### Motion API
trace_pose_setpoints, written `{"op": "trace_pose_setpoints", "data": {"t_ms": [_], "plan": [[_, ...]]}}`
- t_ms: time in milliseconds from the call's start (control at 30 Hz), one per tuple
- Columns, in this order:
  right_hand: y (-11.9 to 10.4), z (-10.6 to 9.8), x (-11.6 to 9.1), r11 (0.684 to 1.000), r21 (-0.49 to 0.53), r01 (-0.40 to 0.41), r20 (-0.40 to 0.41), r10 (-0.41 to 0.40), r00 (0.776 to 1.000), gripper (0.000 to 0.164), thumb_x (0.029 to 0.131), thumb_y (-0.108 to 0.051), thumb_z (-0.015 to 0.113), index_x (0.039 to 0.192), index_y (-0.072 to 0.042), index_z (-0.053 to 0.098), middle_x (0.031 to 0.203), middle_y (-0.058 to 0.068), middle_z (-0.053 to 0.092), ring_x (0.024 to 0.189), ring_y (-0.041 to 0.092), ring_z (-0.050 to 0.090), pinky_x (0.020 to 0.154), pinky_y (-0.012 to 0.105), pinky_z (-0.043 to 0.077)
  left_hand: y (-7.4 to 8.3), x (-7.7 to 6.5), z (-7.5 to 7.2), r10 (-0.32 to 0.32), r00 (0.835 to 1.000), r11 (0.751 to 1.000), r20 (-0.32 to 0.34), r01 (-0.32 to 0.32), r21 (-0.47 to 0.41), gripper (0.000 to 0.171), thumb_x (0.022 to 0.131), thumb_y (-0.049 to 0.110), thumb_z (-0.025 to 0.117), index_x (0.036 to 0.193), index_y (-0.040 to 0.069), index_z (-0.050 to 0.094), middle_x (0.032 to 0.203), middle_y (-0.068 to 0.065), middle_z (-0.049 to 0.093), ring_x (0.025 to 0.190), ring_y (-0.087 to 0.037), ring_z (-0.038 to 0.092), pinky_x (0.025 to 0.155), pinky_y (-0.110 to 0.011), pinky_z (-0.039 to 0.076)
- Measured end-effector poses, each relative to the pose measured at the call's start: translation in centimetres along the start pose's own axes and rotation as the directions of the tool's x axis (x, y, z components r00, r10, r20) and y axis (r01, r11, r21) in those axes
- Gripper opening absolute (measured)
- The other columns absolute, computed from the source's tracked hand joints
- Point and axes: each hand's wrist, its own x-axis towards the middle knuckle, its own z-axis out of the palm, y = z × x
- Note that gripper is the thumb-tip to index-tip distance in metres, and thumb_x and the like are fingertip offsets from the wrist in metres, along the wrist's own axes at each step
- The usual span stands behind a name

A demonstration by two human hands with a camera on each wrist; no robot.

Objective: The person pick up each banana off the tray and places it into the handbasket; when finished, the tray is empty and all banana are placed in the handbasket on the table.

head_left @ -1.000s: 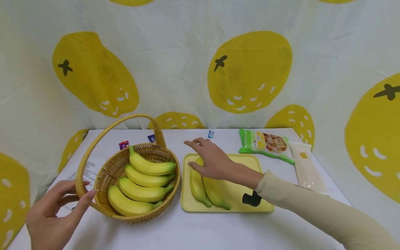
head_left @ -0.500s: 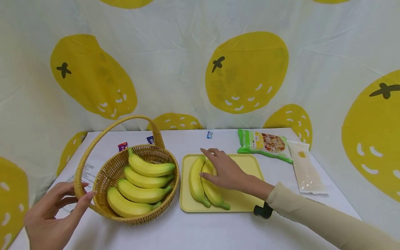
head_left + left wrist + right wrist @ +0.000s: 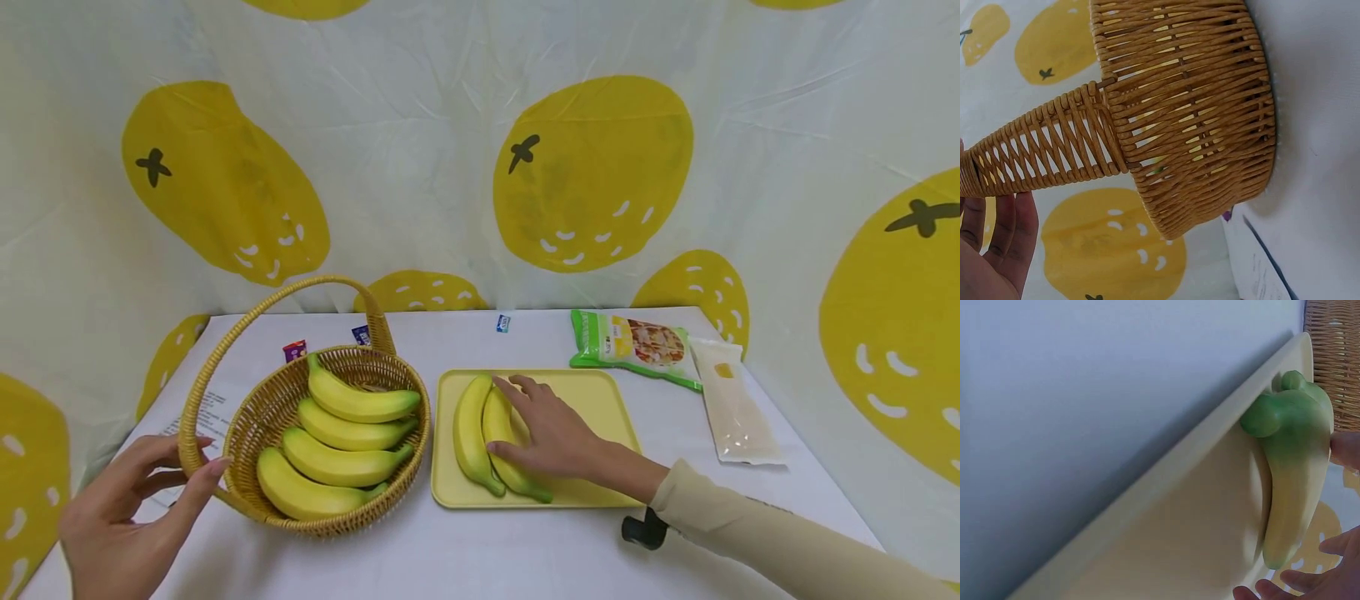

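In the head view my left hand (image 3: 123,517) pinches the handle (image 3: 197,392) of a woven basket (image 3: 247,425) between thumb and fingers. Several yellow bananas (image 3: 363,406) lie side by side in the basket. To its right, two more bananas rest together on a pale yellow tray (image 3: 592,404): a left banana (image 3: 471,433) and a right banana (image 3: 497,421). My right hand (image 3: 558,437) is over the right banana, fingers spread and slightly bent. In the right wrist view the thumb (image 3: 1345,450) is at one side of that banana (image 3: 1297,481); the other fingers stand apart from it.
A green-edged food packet (image 3: 637,348) and a clear pale packet (image 3: 735,404) lie at the back right. Small wrapped items, a red one (image 3: 295,350) and a blue one (image 3: 503,322), lie near the back. A printed sheet (image 3: 213,412) sits behind the basket handle.
My right hand has moved to the right and down, from above both bananas to the right banana. The left hand keeps its grip on the basket handle.
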Motion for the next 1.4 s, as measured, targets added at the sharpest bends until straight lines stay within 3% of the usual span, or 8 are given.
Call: {"op": "trace_pose_setpoints", "data": {"t_ms": [200,467,733,900,1400], "plan": [[0.1,0.3,-0.6,1.000,-0.023,0.009,-0.011,-0.009,1.000,0.094,0.094,-0.063,0.067,0.167,-0.014,0.033,0.156,0.020,0.044,0.131,0.040,0.052,0.096,0.058,0.054,0.5,0.1,0.0,-0.014,1.000,1.000,0.007,0.013,0.017,0.042,0.069,-0.026,0.085,0.104,-0.006,0.074,0.094,0.000,0.072,0.081,-0.006,0.065,0.076,-0.010,0.056],[0.3,0.5,-0.9,0.999,-0.054,-0.008,-0.047,0.006,0.999,0.085,0.090,-0.042,0.071,0.162,-0.008,0.041,0.146,0.017,0.053,0.124,0.035,0.057,0.095,0.052,0.055,0.5,0.1,-0.1,-0.038,0.999,0.999,0.006,0.038,0.034,0.040,0.071,-0.025,0.086,0.104,-0.005,0.074,0.094,0.001,0.072,0.082,-0.007,0.065,0.077,-0.010,0.055],[0.4,0.7,-1.0,0.998,-0.027,-0.065,-0.050,0.064,0.997,0.076,0.087,-0.029,0.070,0.158,-0.010,0.048,0.133,0.010,0.060,0.108,0.021,0.058,0.080,0.040,0.055,0.3,0.0,-0.1,-0.019,1.000,0.999,0.003,0.019,0.028,0.041,0.069,-0.026,0.086,0.103,-0.005,0.074,0.094,0.001,0.072,0.082,-0.006,0.065,0.076,-0.010,0.055],[0.5,0.8,-1.0,0.997,-0.028,-0.076,-0.063,0.075,0.995,0.074,0.087,-0.024,0.073,0.156,-0.010,0.051,0.123,0.009,0.063,0.097,0.019,0.057,0.076,0.038,0.054,0.2,0.1,-0.1,0.009,1.000,1.000,0.013,-0.010,0.022,0.043,0.068,-0.027,0.086,0.102,-0.005,0.074,0.094,0.000,0.071,0.082,-0.005,0.065,0.076,-0.010,0.056],[-0.4,-2.2,-0.1,1.000,-0.028,-0.007,-0.147,0.003,0.989,0.074,0.085,-0.023,0.074,0.155,-0.009,0.052,0.119,0.008,0.063,0.089,0.017,0.054,0.066,0.033,0.050,-0.1,0.1,-0.1,0.013,1.000,1.000,0.015,-0.014,0.018,0.041,0.068,-0.027,0.086,0.100,-0.005,0.074,0.094,0.000,0.072,0.082,-0.005,0.065,0.076,-0.010,0.056]]}}
